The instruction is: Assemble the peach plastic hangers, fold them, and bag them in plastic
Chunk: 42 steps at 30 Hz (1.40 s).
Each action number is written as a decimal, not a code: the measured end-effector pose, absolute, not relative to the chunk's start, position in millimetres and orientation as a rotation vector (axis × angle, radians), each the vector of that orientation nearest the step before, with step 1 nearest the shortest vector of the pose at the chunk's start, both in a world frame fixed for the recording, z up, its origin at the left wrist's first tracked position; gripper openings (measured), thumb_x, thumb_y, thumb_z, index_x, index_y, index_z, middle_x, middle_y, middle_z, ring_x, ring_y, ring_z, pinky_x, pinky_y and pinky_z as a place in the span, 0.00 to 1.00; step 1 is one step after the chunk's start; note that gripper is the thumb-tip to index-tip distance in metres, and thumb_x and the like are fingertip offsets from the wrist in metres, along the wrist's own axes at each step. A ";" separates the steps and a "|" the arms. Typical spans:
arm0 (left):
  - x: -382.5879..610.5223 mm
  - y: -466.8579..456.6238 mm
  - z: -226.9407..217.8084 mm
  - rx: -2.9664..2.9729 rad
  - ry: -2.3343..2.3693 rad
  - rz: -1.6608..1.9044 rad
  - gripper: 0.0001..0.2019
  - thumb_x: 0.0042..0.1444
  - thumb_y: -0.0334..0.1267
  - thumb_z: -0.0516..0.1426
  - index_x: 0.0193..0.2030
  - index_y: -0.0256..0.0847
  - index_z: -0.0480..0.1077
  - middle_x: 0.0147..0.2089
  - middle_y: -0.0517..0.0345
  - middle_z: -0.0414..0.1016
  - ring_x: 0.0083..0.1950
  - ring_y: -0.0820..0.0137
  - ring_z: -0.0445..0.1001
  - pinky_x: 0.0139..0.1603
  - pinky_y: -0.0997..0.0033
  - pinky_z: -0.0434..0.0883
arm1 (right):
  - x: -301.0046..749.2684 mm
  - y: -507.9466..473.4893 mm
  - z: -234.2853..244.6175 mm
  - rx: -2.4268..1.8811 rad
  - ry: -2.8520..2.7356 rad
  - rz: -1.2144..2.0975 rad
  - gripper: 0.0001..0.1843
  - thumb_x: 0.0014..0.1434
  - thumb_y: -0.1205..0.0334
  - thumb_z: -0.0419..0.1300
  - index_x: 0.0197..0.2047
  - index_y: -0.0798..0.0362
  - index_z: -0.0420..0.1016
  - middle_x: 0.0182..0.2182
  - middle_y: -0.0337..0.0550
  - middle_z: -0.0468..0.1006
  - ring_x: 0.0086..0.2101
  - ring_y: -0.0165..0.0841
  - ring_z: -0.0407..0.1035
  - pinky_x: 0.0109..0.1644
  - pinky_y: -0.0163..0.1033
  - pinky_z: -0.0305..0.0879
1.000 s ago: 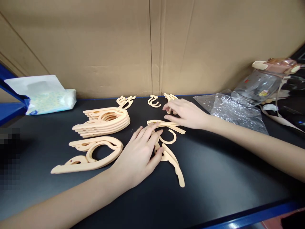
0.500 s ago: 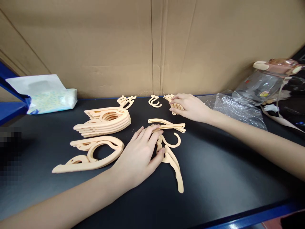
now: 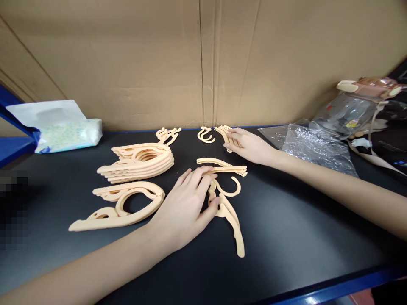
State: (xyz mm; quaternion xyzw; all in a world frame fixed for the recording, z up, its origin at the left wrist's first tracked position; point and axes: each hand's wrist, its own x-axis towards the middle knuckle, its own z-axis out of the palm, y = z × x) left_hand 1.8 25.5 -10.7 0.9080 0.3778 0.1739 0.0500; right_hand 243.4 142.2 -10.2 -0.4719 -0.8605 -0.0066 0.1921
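My left hand [image 3: 181,207] lies low over cream plastic hanger parts, fingers apart and thumb against a curved hanger arm [image 3: 234,231]. Beside those fingers are a hook [image 3: 235,188] and two slim, crossing hanger arms [image 3: 227,168]. At the back, my right hand [image 3: 251,146] has its thumb and fingers around the right side of a small pile of hanger arms [image 3: 225,134], partly hidden by the hand. Loose hooks [image 3: 206,134] lie just left of that pile.
To the left are a stack of folded hangers [image 3: 140,163], one folded hanger [image 3: 127,212] nearer me and more hooks [image 3: 167,134] behind. A wipes packet [image 3: 70,133] stands far left. Crumpled clear plastic [image 3: 314,148] and a drinking bottle [image 3: 346,112] are on the right. Cardboard [image 3: 143,63] walls the back.
My right hand has shifted slightly left, and the pile of hanger arms under it has slid left too. The left hand stays in the same place.
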 end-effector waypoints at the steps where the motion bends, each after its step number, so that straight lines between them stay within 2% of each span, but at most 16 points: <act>1: 1.9 25.4 -10.4 2.759 1.151 0.536 0.17 0.67 0.37 0.50 0.59 0.31 0.64 0.61 0.41 0.67 0.62 0.54 0.67 0.65 0.43 0.64 | 242.9 139.5 -7.5 -1.305 -2.404 -0.029 0.20 0.68 0.54 0.51 0.54 0.57 0.74 0.56 0.57 0.72 0.57 0.48 0.67 0.61 0.57 0.63; 3: 2.1 25.1 -9.5 2.743 1.152 0.537 0.16 0.67 0.37 0.50 0.58 0.32 0.65 0.61 0.42 0.67 0.62 0.54 0.67 0.65 0.44 0.64 | 242.0 130.3 -1.0 -1.219 -2.415 -0.033 0.20 0.67 0.54 0.53 0.56 0.55 0.72 0.57 0.54 0.72 0.57 0.46 0.66 0.62 0.55 0.62; 7: 2.5 24.5 -8.0 2.706 1.163 0.522 0.17 0.66 0.38 0.51 0.58 0.33 0.64 0.62 0.43 0.66 0.62 0.55 0.67 0.63 0.48 0.67 | 241.4 102.5 8.9 -1.015 -2.518 0.016 0.16 0.68 0.56 0.54 0.49 0.54 0.78 0.50 0.50 0.77 0.51 0.42 0.71 0.57 0.51 0.66; 9: 3.0 24.2 -8.1 2.695 1.167 0.525 0.18 0.67 0.39 0.51 0.60 0.34 0.63 0.62 0.43 0.67 0.62 0.56 0.68 0.63 0.50 0.67 | 242.6 89.4 9.3 -1.006 -2.583 0.039 0.17 0.69 0.55 0.53 0.50 0.54 0.79 0.51 0.50 0.78 0.51 0.42 0.72 0.57 0.53 0.65; 15: 4.1 25.5 -11.4 2.771 1.212 0.477 0.21 0.68 0.41 0.49 0.63 0.35 0.61 0.66 0.47 0.67 0.70 0.57 0.60 0.71 0.44 0.55 | 250.5 73.1 3.5 -1.053 -2.628 0.056 0.21 0.71 0.56 0.48 0.52 0.57 0.78 0.53 0.51 0.79 0.53 0.43 0.72 0.58 0.52 0.65; 19: 3.4 26.6 -11.7 2.833 1.225 0.448 0.22 0.68 0.41 0.47 0.66 0.37 0.60 0.68 0.51 0.66 0.73 0.58 0.56 0.71 0.44 0.55 | 252.8 72.0 4.4 -1.037 -2.609 0.095 0.22 0.72 0.55 0.46 0.55 0.57 0.76 0.55 0.52 0.77 0.54 0.42 0.71 0.58 0.52 0.64; 27: 2.3 24.0 -12.2 2.899 1.312 0.490 0.21 0.68 0.40 0.46 0.62 0.33 0.66 0.66 0.45 0.69 0.68 0.55 0.64 0.66 0.45 0.64 | 254.0 72.3 0.7 -1.055 -2.556 0.061 0.19 0.71 0.56 0.49 0.50 0.52 0.79 0.51 0.48 0.79 0.51 0.41 0.73 0.55 0.50 0.65; 32: 0.9 26.3 -11.9 2.846 1.216 0.453 0.22 0.68 0.40 0.46 0.64 0.31 0.62 0.67 0.43 0.67 0.70 0.57 0.62 0.70 0.44 0.59 | 252.6 72.1 -4.4 -1.005 -2.534 0.169 0.17 0.69 0.54 0.53 0.53 0.50 0.77 0.50 0.45 0.80 0.49 0.38 0.74 0.54 0.48 0.66; 36: 1.1 26.7 -10.9 2.769 1.176 0.441 0.24 0.68 0.41 0.47 0.67 0.32 0.56 0.69 0.43 0.63 0.72 0.59 0.58 0.72 0.44 0.56 | 251.9 71.5 -7.3 -0.939 -2.549 0.218 0.17 0.70 0.57 0.52 0.56 0.51 0.75 0.53 0.44 0.79 0.50 0.36 0.73 0.55 0.44 0.66; 39: 1.3 25.0 -9.1 2.821 1.120 0.452 0.23 0.69 0.40 0.46 0.67 0.31 0.58 0.69 0.41 0.63 0.72 0.57 0.57 0.72 0.43 0.55 | 253.0 72.1 -10.0 -0.928 -2.519 0.204 0.17 0.70 0.59 0.52 0.56 0.49 0.75 0.54 0.44 0.79 0.51 0.36 0.73 0.56 0.45 0.66; 42: 0.9 23.0 -6.9 2.905 0.953 0.492 0.21 0.71 0.40 0.44 0.64 0.32 0.62 0.69 0.42 0.64 0.72 0.59 0.56 0.72 0.48 0.57 | 253.8 72.6 -13.3 -0.900 -2.505 0.185 0.16 0.70 0.61 0.51 0.56 0.48 0.75 0.54 0.44 0.79 0.52 0.36 0.73 0.56 0.46 0.67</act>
